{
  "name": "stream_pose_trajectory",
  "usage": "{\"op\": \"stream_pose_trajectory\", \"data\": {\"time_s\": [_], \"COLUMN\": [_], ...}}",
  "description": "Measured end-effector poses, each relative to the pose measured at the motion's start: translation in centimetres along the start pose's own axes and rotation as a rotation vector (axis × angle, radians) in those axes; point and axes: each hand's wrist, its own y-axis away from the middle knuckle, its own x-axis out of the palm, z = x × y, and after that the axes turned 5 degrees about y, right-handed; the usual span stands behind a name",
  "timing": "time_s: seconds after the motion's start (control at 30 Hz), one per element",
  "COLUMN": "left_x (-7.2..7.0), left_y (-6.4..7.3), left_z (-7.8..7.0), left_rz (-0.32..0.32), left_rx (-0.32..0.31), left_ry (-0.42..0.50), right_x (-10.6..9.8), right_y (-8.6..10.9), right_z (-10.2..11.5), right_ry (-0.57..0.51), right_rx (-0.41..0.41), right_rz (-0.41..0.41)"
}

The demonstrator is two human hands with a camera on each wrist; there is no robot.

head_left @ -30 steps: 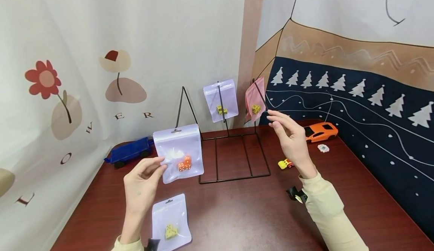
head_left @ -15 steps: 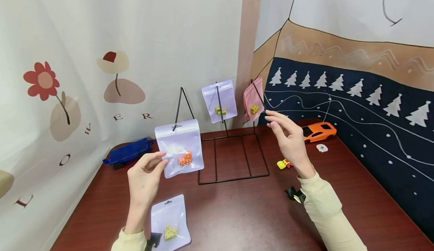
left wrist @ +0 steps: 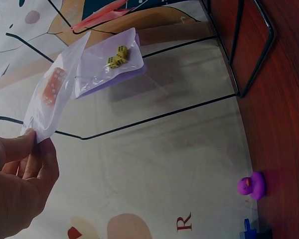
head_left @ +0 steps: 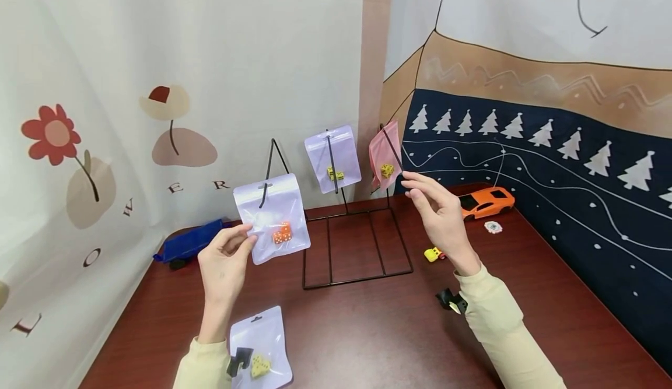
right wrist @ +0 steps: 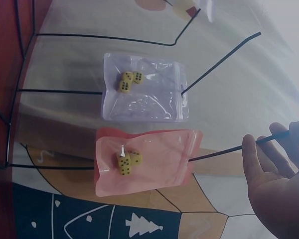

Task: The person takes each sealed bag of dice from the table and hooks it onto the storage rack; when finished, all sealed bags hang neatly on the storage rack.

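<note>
My left hand (head_left: pixel 224 266) pinches the lower left edge of a lilac zip bag (head_left: pixel 278 207) holding orange dice (head_left: pixel 282 234). The left hook (left wrist: pixel 149 119) of a black wire rack (head_left: pixel 329 251) passes through the bag's hang hole, its tip sticking out in front. On the middle hook hangs another lilac bag (right wrist: pixel 149 104) with yellow dice; a pink bag (right wrist: pixel 154 174) with yellow dice hangs on the right one. My right hand (head_left: pixel 438 220) holds the right hook's front end between thumb and fingers, as the right wrist view shows.
A lilac bag (head_left: pixel 273 333) with yellow dice lies on the table at the front left. Behind are a blue toy vehicle (head_left: pixel 194 241) and a purple duck (left wrist: pixel 258 185). To the right sit an orange car (head_left: pixel 490 202), a chip (head_left: pixel 493 227) and a small yellow car (head_left: pixel 434 254).
My left hand has raised the bag with orange dice and pushed it back, so the left hook's tip now protrudes through its hole. The right hand stays at the right hook.
</note>
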Motion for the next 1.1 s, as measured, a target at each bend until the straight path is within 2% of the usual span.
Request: {"op": "stream_pose_trajectory", "data": {"time_s": [0.37, 0.63, 0.9, 1.1], "left_x": [0.6, 1.4, 2.4, 3.4], "left_y": [-0.6, -2.6, -4.7, -5.8], "left_z": [1.6, 1.6, 5.3, 6.1], "left_rz": [-0.022, -0.026, -0.059, -0.068], "left_rx": [-0.029, -0.057, -0.075, -0.082], "left_ry": [0.025, -0.001, 0.025, 0.025], "right_x": [-0.1, 0.0, 0.1, 0.0], "right_y": [0.4, 0.2, 0.1, 0.1], "right_z": [-0.1, -0.1, -0.1, -0.1], "right_ry": [0.007, -0.010, -0.027, -0.011], "right_rx": [-0.006, -0.013, 0.002, 0.006], "right_rz": [0.014, -0.007, 0.000, 0.004]}}
